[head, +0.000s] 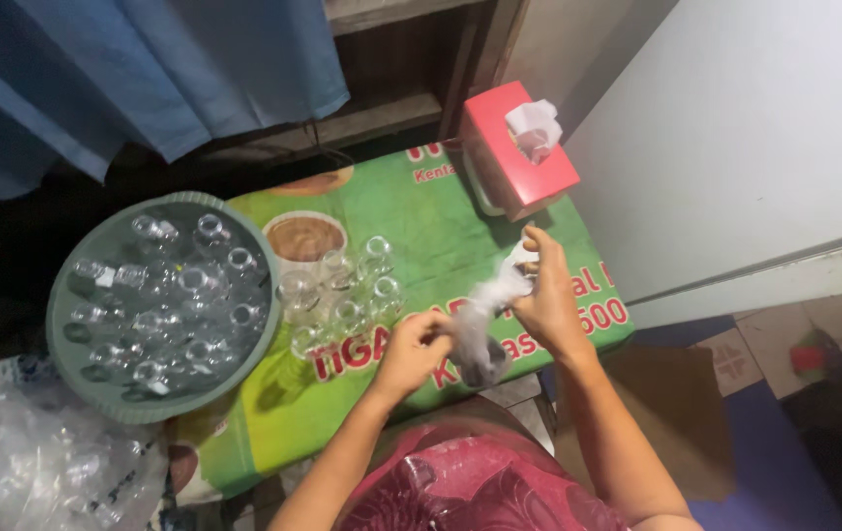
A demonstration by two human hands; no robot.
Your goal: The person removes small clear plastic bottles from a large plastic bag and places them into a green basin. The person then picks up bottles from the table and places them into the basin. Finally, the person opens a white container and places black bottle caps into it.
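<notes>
Head view: both hands, left hand (411, 349) and right hand (547, 300), grip a white tissue (488, 300) stretched between them.

tissue box (517, 147): red | basin (67, 324): grey-green | table cover (441, 231): green, printed | curtain (146, 69): blue

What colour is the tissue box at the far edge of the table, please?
The tissue box is red or pinkish-red, seen in the head view.

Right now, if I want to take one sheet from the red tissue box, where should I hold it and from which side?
Pinch the white tissue that stands up out of the slot in the top of the red tissue box, and come from above. It probably pulls out most easily straight upward. The box stands on the green printed cover, beyond the right hand.
</notes>
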